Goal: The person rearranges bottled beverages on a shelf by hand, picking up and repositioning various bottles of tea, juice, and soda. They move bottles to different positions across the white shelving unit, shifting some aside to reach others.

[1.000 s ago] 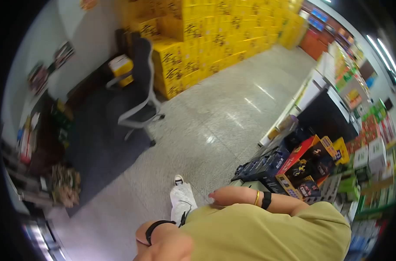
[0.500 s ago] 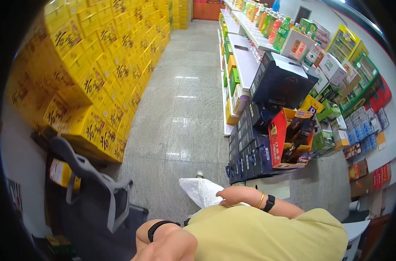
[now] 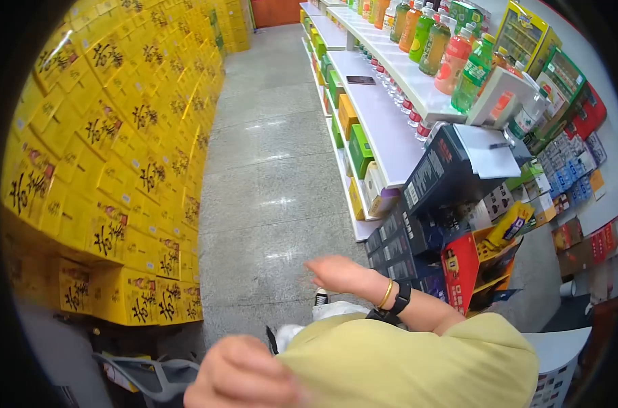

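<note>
My right hand [image 3: 343, 275] reaches forward over the floor, fingers stretched loosely to the left and holding nothing I can see. A gold bangle [image 3: 385, 294] and a black watch [image 3: 401, 297] are on that wrist. Below it, crumpled white material [image 3: 337, 310], fabric or plastic, shows past my yellow-green shirt [image 3: 417, 360]. A dark shoe with a white toe [image 3: 321, 297] is just beyond. My left hand [image 3: 244, 374] is low at the front, blurred, its fingers curled against the edge of the shirt. What lies inside those fingers is hidden.
Stacked yellow cartons [image 3: 118, 170] line the left. A grey chair [image 3: 152, 377] stands low left. On the right, a white shelf [image 3: 390, 146] carries drink bottles [image 3: 472, 78] and a phone [image 3: 360, 80]. Dark boxes [image 3: 397, 241] and a red display box [image 3: 462, 272] stand nearer. A tiled aisle [image 3: 254, 170] runs between.
My view has shifted forward along the aisle, and the chair has slid down-left. My right hand has lifted away from the white material. My left hand has turned, showing curled fingers.
</note>
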Motion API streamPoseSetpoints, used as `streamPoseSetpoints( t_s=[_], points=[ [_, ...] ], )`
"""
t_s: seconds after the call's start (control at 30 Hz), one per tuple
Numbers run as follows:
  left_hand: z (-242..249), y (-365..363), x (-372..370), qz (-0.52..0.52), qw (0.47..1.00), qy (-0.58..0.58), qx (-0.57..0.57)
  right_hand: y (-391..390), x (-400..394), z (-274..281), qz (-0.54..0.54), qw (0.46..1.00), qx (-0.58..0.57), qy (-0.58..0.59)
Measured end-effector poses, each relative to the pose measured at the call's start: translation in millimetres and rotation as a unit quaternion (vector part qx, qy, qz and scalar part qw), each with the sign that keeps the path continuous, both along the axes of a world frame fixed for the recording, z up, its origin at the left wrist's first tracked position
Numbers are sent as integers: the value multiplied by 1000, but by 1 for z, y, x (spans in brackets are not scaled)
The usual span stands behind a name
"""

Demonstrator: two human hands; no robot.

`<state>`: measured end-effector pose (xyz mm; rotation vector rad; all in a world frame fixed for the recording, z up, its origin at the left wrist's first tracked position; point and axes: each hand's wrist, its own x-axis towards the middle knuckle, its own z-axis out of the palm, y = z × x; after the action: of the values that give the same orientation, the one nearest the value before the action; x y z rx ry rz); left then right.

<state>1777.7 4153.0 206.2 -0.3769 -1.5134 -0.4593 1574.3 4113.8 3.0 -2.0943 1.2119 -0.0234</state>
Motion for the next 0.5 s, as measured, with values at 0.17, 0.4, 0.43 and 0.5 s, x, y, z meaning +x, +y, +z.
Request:
streamPoseSetpoints(
  t_s=[0.17,0.4,0.43,0.5],
  points=[
    [-62,-101,5,153,960,-2,236,-57,-36,9,-44,996,62,49],
    [-96,-271,0,190,758,-22,624,-126,-88,-31,-98,983,135,76],
    [-99,-301,-3,125,740,-9,661,-142,-94,-32,-123,983,122,60],
    [-106,-362,-8,52,717,-6,695,-182,-94,-25,-161,979,111,56]
  ],
)
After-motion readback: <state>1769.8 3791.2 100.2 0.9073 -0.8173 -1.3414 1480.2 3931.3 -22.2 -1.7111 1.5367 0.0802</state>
